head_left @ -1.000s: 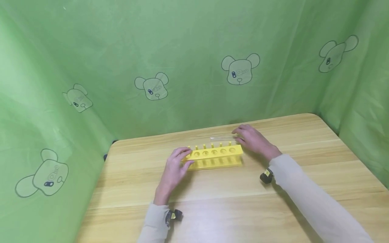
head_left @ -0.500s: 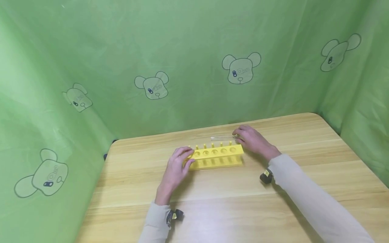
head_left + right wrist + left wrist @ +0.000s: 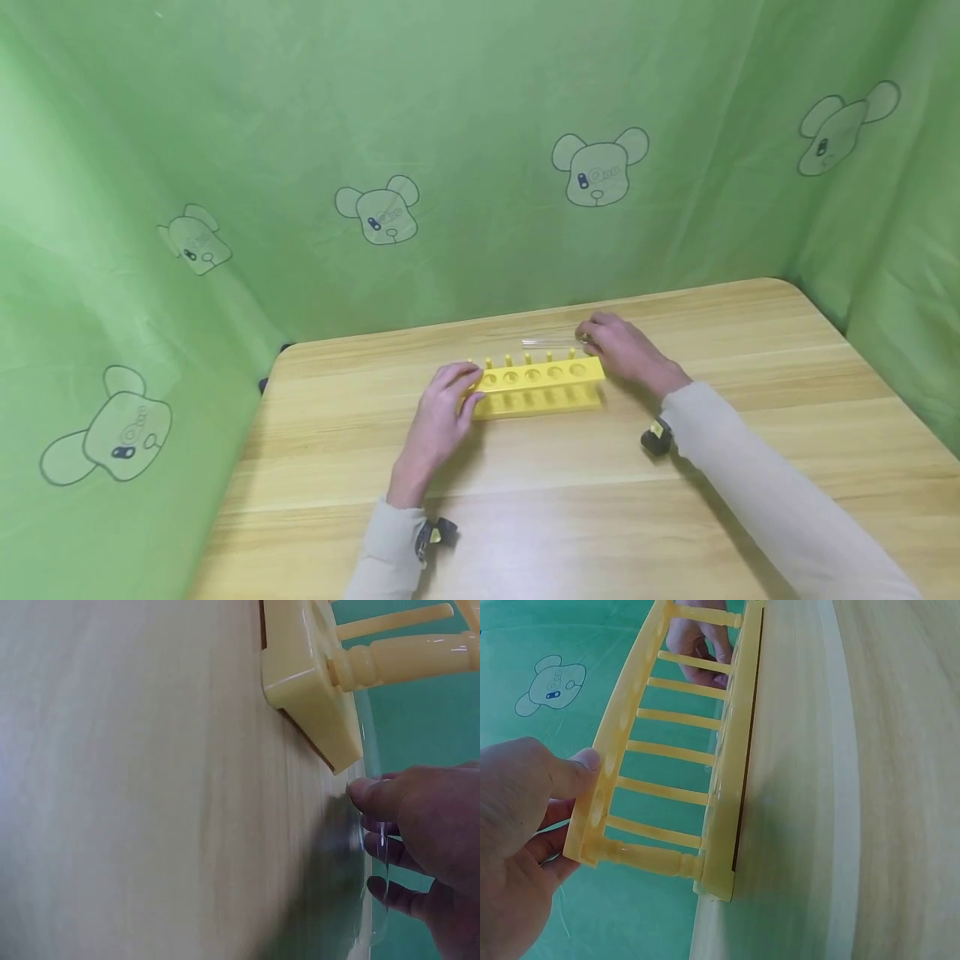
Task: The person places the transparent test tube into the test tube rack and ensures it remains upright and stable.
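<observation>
Centrally on a wooden table (image 3: 570, 500), a yellow test tube rack (image 3: 542, 386) is held at one end while a clear glass tube (image 3: 551, 341) is pinched behind it.

The rack's end at nine o'clock is gripped by the left hand (image 3: 442, 412), thumb on the near edge and fingers curled over the top plate. The tube's end at three o'clock is pinched by the right hand (image 3: 626, 350), thumb and fingertips closed around it. The tube lies flat on the table at twelve o'clock of the rack, parallel and just beside it. Six round holes are seen in the rack's top. Green cloth (image 3: 465, 125) printed with bear heads is hung behind and to both sides.
</observation>
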Demonstrator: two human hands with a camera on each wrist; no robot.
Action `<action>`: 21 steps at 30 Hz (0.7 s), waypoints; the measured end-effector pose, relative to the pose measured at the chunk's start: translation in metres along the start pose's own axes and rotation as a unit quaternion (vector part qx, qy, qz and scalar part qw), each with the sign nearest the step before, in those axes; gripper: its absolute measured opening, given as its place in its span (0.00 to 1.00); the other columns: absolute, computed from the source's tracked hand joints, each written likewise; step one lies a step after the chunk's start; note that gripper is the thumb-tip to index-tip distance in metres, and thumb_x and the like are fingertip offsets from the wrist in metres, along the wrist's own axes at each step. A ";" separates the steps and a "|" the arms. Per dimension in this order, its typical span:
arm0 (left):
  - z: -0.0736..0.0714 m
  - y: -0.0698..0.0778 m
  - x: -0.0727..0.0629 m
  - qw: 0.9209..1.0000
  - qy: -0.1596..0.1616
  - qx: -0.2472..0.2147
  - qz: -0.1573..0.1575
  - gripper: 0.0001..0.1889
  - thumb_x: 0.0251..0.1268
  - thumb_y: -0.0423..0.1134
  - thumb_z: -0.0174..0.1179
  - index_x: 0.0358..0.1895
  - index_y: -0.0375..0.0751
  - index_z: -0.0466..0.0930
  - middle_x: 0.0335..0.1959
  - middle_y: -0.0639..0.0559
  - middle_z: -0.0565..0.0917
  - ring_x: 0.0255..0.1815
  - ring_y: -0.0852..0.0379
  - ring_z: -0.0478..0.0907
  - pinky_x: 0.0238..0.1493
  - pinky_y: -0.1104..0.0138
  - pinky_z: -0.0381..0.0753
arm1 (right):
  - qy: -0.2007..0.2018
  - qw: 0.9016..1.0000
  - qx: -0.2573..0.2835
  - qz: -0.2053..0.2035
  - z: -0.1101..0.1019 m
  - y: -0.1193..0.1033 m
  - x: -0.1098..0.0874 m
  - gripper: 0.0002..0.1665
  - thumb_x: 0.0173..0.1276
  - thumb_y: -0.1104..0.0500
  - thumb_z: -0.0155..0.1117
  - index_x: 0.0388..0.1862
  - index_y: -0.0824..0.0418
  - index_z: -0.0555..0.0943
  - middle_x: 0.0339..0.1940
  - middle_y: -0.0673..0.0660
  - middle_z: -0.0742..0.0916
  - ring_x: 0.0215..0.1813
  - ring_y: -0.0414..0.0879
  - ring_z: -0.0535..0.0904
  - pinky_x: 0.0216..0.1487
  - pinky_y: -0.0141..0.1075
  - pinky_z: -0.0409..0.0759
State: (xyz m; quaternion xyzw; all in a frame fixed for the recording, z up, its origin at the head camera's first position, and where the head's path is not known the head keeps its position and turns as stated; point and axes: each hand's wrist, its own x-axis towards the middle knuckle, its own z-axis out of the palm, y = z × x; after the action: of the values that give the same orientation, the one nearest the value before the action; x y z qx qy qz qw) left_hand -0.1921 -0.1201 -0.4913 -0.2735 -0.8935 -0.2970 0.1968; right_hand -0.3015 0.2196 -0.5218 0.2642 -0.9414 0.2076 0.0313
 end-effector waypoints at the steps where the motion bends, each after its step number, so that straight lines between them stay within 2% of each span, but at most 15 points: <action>1: 0.001 0.000 0.000 1.000 0.002 0.000 0.001 0.18 0.65 0.30 0.69 0.57 0.29 0.82 0.58 0.41 0.82 0.63 0.49 0.78 0.68 0.65 0.77 | 0.001 1.000 -0.002 -0.001 0.000 0.000 0.000 0.16 0.72 0.67 0.64 0.58 0.67 0.81 0.53 0.63 0.83 0.55 0.60 0.78 0.62 0.57 0.80; 13: 0.002 -0.003 0.002 1.000 0.016 -0.011 0.004 0.18 0.65 0.30 0.69 0.57 0.30 0.83 0.58 0.41 0.83 0.62 0.49 0.78 0.67 0.66 0.78 | 0.021 0.999 -0.023 -0.026 -0.002 0.002 0.002 0.14 0.71 0.69 0.65 0.55 0.68 0.83 0.48 0.62 0.84 0.50 0.58 0.81 0.57 0.54 0.84; 21: 0.002 -0.002 -0.001 1.000 0.015 -0.023 -0.002 0.18 0.64 0.31 0.70 0.56 0.30 0.84 0.58 0.42 0.84 0.62 0.49 0.79 0.67 0.66 0.78 | 0.030 0.999 -0.009 -0.008 -0.004 -0.001 -0.004 0.15 0.72 0.67 0.65 0.56 0.68 0.82 0.51 0.63 0.84 0.54 0.60 0.80 0.61 0.58 0.81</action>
State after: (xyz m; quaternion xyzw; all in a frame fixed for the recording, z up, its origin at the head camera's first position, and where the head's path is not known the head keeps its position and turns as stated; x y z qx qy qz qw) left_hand -0.1929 -0.1207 -0.4937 -0.2718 -0.8838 -0.3220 0.2032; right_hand -0.2980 0.2225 -0.5190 0.2649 -0.9398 0.2063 0.0636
